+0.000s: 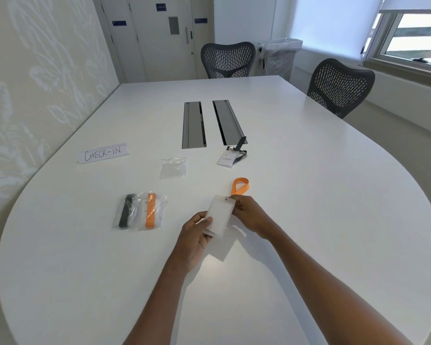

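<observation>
Two hands on badge holder (220, 216) over tabletop (321, 207) | left hand (193, 239): fingers (207, 221) curled round lower end | right hand (251, 216): fingers (238, 208) pinching top edge by orange lanyard (240, 184)

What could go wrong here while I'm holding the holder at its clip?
1. The right hand pinches just at the small clip atop the holder; fingers could slip and the clip may pop loose.
2. The left hand grips only the lower end above the table, so a slip could drop the holder.
3. The orange lanyard loops loose behind and might twist or snag when pulled.
</observation>
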The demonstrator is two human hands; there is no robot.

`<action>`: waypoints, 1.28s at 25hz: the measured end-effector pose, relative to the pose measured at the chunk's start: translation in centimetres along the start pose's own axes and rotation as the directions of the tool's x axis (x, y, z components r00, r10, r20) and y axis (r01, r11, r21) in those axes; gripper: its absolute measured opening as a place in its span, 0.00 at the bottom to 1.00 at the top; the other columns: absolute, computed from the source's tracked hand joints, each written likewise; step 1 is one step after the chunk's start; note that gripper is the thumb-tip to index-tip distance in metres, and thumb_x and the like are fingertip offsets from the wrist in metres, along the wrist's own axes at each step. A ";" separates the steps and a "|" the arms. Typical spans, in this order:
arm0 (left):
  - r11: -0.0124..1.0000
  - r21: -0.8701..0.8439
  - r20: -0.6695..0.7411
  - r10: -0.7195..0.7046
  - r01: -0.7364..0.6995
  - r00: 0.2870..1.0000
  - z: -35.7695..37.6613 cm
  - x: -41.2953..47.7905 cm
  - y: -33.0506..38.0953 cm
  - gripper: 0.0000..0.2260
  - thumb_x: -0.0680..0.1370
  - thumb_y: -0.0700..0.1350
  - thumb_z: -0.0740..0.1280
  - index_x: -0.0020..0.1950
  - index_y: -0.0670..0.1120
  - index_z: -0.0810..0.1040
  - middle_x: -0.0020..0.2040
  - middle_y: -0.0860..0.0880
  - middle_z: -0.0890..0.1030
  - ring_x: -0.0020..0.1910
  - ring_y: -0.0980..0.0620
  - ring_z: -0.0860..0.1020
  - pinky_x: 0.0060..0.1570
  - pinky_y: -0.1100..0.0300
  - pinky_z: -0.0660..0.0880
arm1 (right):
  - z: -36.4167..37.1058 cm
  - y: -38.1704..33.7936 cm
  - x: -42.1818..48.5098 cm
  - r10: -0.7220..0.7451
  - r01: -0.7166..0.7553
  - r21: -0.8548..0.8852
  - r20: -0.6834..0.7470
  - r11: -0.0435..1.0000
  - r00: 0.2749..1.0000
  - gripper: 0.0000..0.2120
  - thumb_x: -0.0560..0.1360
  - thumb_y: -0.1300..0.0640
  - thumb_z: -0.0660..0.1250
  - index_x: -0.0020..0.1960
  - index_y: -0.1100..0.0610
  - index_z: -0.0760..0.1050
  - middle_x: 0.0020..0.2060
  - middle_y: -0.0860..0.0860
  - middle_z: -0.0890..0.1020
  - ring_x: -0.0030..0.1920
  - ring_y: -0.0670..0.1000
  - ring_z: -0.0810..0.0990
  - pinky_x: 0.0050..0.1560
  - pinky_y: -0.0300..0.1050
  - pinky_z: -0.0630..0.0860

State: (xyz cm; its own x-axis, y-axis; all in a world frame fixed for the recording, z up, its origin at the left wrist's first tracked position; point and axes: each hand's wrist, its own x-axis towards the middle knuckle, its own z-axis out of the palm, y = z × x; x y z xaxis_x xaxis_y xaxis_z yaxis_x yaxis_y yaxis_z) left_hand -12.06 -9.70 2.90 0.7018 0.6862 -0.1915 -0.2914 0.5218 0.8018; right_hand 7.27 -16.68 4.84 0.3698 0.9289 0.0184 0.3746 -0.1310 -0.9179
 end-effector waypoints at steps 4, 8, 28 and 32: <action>0.991 0.088 0.016 -0.102 0.100 0.995 -0.1 -1.2 0.4 0.12 0.80 0.35 0.68 0.64 0.38 0.80 0.59 0.38 0.84 0.58 0.44 0.81 0.59 0.52 0.79 | 0.2 -0.8 0.0 -0.050 0.043 -0.091 -0.082 0.995 0.995 0.15 0.78 0.74 0.62 0.56 0.60 0.82 0.51 0.51 0.86 0.47 0.41 0.82 0.50 0.32 0.76; 0.990 0.089 0.011 -0.111 0.109 0.994 0.8 -2.0 1.5 0.07 0.79 0.34 0.68 0.54 0.40 0.85 0.56 0.39 0.85 0.56 0.43 0.82 0.59 0.52 0.79 | 0.5 -1.7 0.2 -0.157 0.140 -0.118 -0.153 0.983 0.976 0.18 0.74 0.78 0.62 0.55 0.61 0.82 0.48 0.47 0.84 0.46 0.35 0.81 0.49 0.27 0.74; 0.962 0.200 -0.343 0.248 -0.187 0.906 5.1 -0.7 6.0 0.06 0.76 0.34 0.75 0.53 0.40 0.87 0.49 0.45 0.89 0.48 0.48 0.86 0.47 0.61 0.83 | 7.7 -5.3 -6.6 0.074 -0.010 0.320 -0.189 0.947 0.979 0.16 0.88 0.57 0.55 0.50 0.56 0.79 0.30 0.48 0.73 0.30 0.47 0.68 0.32 0.40 0.67; 0.947 0.266 -0.403 0.282 -0.183 0.871 5.3 -0.4 5.7 0.05 0.76 0.36 0.77 0.48 0.46 0.86 0.44 0.50 0.88 0.43 0.51 0.83 0.43 0.63 0.81 | 7.6 -5.9 -7.0 0.113 -0.065 0.300 -0.143 0.952 0.983 0.16 0.88 0.55 0.54 0.50 0.56 0.79 0.31 0.50 0.73 0.30 0.46 0.68 0.32 0.40 0.66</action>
State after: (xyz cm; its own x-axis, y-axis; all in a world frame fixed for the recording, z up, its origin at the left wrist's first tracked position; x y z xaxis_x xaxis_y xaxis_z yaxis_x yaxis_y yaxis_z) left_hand -10.56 -9.66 10.50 0.2667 0.9488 -0.1691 -0.2318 0.2335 0.9443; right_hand -3.94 -19.81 7.10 0.5270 0.8494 -0.0288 0.0768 -0.0814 -0.9937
